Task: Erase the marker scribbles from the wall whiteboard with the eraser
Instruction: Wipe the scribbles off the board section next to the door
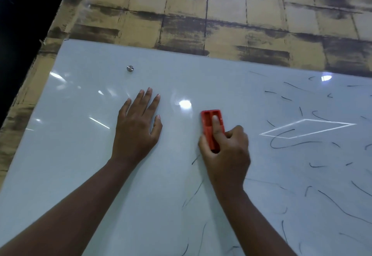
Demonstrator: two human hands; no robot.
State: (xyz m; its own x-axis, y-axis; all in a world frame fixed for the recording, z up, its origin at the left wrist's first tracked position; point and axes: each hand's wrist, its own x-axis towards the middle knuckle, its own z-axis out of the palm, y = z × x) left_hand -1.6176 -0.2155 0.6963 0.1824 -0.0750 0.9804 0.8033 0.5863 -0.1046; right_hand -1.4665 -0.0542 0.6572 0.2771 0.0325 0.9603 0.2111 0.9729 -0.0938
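eraser [213, 128]: red, flat on the whiteboard [84, 155], long axis running up-board; just right of the bright glare spot [185, 104].
right hand [225, 153]: curled round the eraser's lower end, index finger laid along its top, thumb on its left edge.
left hand [136, 126]: flat on the board left of the eraser, fingers straight and spread, holding nothing; well apart from the eraser.
scribbles [285, 144]: dark strokes mostly right of the eraser and below it; a few thin ones right under the gripping hand. Board left of the eraser looks clean.
mount stud [130, 68]: metal disc up-left of the eraser, well apart.
progress: judged roughly half done; whole area right of the eraser not yet wiped.
risk 1: missed marks. Thin strokes below the eraser sit under the wrist, easy to pass over if sweeps go only rightward.
risk 2: smearing. Forearm hangs close over the lower strokes; dragging it across would streak ink onto the clean part.
risk 3: uneven contact. Pressure from one finger on top could tip the eraser onto an edge and leave stripes.
risk 4: glare. Reflections, including the white diamond outline [306, 128] right of the eraser, could hide faint residue.
risk 5: palm prints. Bracing hand on the glossy surface likely to leave smudges left of the eraser.
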